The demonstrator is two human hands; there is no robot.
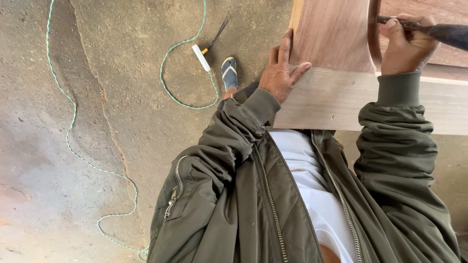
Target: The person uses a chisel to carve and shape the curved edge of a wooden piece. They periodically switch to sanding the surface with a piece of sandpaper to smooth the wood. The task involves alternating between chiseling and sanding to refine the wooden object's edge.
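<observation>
Left hand — fingers spread and flat, palm pressed on the reddish-brown wooden panel at its lower left corner, fingertips reaching the panel's left edge. Heel of the hand lies at the seam where the panel meets the pale grey board below it.

Right hand — closed in a fist around the dark handle of a hand tool, thumb laid along the top. Tool runs across the top right of the view, past the hand on both sides; its working end cannot be made out. Hand sits above the right part of the panel, just beyond a curved dark-brown edge, well apart from the left hand.

Pale grey board — lies across the body at chest level, touching the panel above; both cuffs of the olive-green jacket rest at its upper edge.

Jacket — unzipped, white shirt beneath.

Concrete floor — to the left, carrying a looping green-and-white cord, a small white tube joined to a dark wire, and a foot in a blue sandal just beside the left sleeve.
</observation>
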